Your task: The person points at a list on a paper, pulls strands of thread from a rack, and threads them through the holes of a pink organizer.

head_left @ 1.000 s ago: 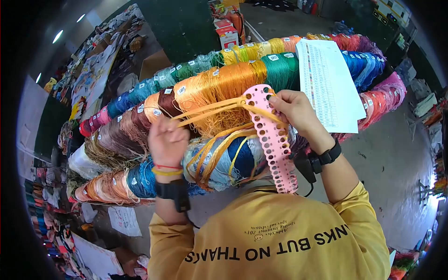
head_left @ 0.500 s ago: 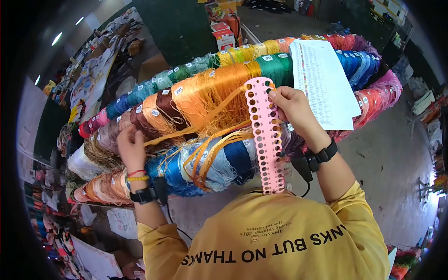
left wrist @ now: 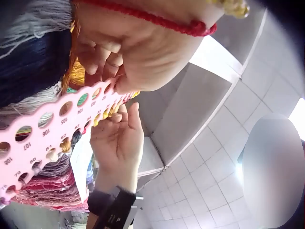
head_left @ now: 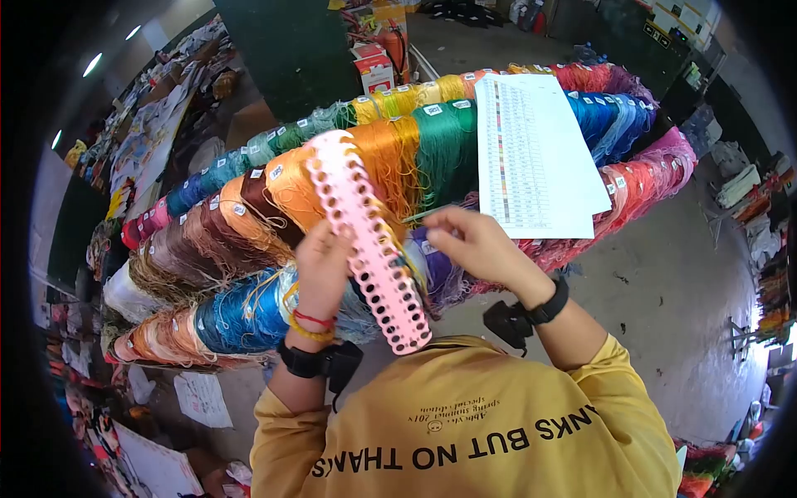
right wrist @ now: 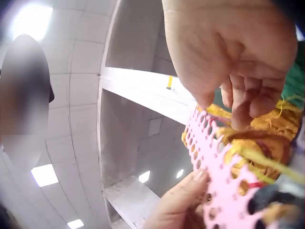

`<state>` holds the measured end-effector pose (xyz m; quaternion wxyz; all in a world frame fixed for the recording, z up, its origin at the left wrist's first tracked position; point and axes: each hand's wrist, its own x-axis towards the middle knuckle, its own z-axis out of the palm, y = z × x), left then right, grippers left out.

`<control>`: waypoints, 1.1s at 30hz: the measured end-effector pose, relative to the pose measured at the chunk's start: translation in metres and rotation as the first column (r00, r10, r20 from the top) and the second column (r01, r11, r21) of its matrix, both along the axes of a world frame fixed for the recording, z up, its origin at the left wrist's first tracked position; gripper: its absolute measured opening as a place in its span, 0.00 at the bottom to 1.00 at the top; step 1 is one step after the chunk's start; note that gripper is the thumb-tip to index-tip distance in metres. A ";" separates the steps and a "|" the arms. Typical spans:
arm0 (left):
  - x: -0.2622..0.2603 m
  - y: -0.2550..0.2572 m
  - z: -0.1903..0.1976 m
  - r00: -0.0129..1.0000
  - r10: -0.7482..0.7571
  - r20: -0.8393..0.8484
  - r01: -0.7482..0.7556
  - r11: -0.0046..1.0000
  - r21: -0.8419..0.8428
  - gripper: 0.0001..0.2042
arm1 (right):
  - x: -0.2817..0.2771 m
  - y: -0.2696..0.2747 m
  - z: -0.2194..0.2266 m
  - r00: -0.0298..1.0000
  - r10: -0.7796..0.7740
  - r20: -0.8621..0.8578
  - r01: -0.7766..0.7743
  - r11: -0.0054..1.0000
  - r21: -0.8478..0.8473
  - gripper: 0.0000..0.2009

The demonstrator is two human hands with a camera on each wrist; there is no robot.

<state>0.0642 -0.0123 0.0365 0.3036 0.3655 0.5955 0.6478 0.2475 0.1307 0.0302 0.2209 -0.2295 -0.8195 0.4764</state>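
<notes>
A pink perforated thread organiser card (head_left: pixel 365 241) is being held upright and slightly tilted in front of the chest, between the two hands, its top end rising against the orange skeins (head_left: pixel 390 166) and its lower end reaching down to the yellow sweatshirt (head_left: pixel 465 423). The card is being gripped along its left edge by the left hand (head_left: pixel 322 267), which is being raised with the wrist bent back and the fingers (left wrist: pixel 102 59) curled round the card's rim; a red cord and a yellow bead bracelet (head_left: pixel 311 325) are being worn on that wrist above a black strap. The right hand (head_left: pixel 469 245) is being held just beside the card, forearm angled in from the right, its fingers (right wrist: pixel 243 102) being drawn together in a pinch over yellow-orange floss (right wrist: pixel 267 160) that is being passed at one of the card's holes. Behind the hands, rows of coloured thread skeins (head_left: pixel 249 216) are being displayed on a rack, and a printed colour chart (head_left: pixel 531 158) is being laid across them.
</notes>
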 end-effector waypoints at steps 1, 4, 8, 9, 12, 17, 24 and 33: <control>0.000 0.005 0.007 0.992 0.041 0.116 -0.048 0.997 0.064 0.07 | 0.015 -0.001 0.005 0.995 0.022 0.098 -0.030 0.996 0.082 0.17; -0.003 0.026 0.014 0.969 0.104 0.224 -0.135 0.982 0.132 0.06 | 0.047 0.002 0.011 0.958 -0.023 0.285 -0.055 0.963 0.262 0.19; 0.017 0.059 0.004 0.980 0.062 0.190 -0.076 0.995 0.067 0.07 | 0.075 0.011 0.012 0.899 -0.197 0.391 -0.005 0.888 0.460 0.22; 0.016 0.068 -0.011 0.987 0.070 0.145 -0.072 0.997 0.012 0.07 | 0.079 0.014 0.011 0.894 -0.217 0.391 0.001 0.876 0.482 0.22; 0.021 0.083 -0.035 0.998 0.049 0.027 -0.045 0.991 -0.125 0.08 | 0.092 0.024 0.009 0.880 -0.266 0.392 0.019 0.847 0.532 0.24; 0.022 0.091 -0.051 0.993 0.037 -0.111 -0.053 0.988 -0.145 0.09 | 0.107 0.036 0.001 0.870 -0.286 0.401 0.016 0.830 0.557 0.26; 0.029 0.101 -0.056 0.993 0.002 -0.116 -0.017 0.991 -0.133 0.08 | 0.115 0.044 -0.005 0.881 -0.274 0.385 0.019 0.836 0.549 0.29; 0.034 0.101 -0.051 0.980 0.059 -0.191 -0.104 0.967 -0.232 0.09 | 0.119 0.052 -0.006 0.869 -0.321 0.376 0.048 0.811 0.583 0.31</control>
